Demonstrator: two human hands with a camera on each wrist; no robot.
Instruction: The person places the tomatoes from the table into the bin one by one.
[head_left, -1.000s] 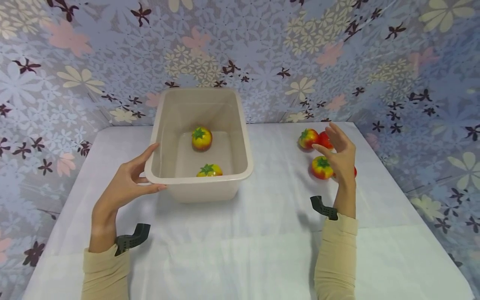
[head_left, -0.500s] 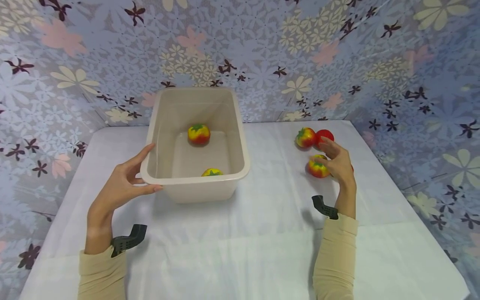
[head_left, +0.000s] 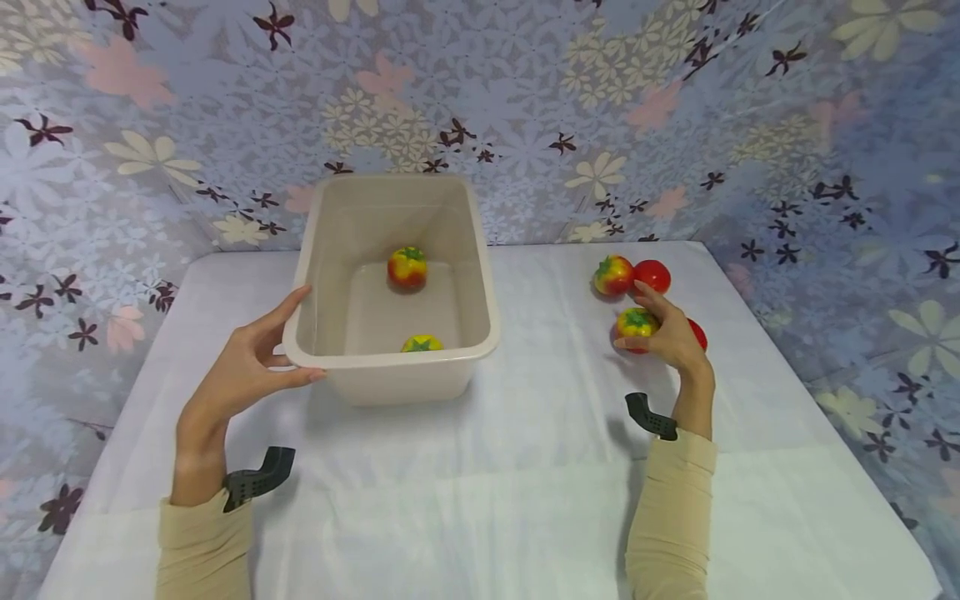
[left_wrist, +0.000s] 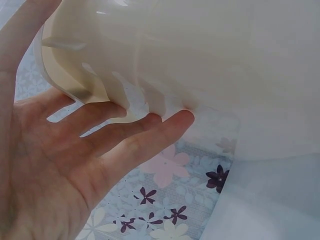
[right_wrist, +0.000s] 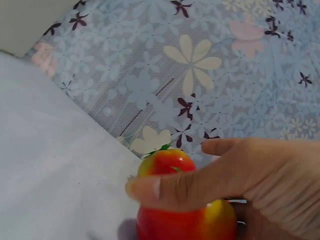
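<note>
My left hand [head_left: 243, 367] holds the near left corner of a beige plastic bin [head_left: 390, 361], thumb at the front and fingers along the side. Inside the bin lie two red-and-yellow toy tomatoes: one on the floor [head_left: 407, 268], the other [head_left: 422, 342] partly hidden by the front rim. On the table's right, my right hand [head_left: 675, 337] grips another red-and-yellow toy tomato [head_left: 636, 320], its thumb across the near side. In the right wrist view this tomato [right_wrist: 170, 225] shows below the thumb. Behind it sit a red-and-yellow tomato [head_left: 615, 276] and a plain red one [head_left: 652, 276].
A further red toy tomato [head_left: 698, 334] shows partly behind the right hand. White cloth covers the table [head_left: 480, 500]. Floral-patterned sheeting [head_left: 525, 125] rises behind the table and along its sides.
My right hand has come down from above the tomatoes and its fingers have closed around the near one. The tomato inside the bin has rolled about. The left hand stays on the bin's corner.
</note>
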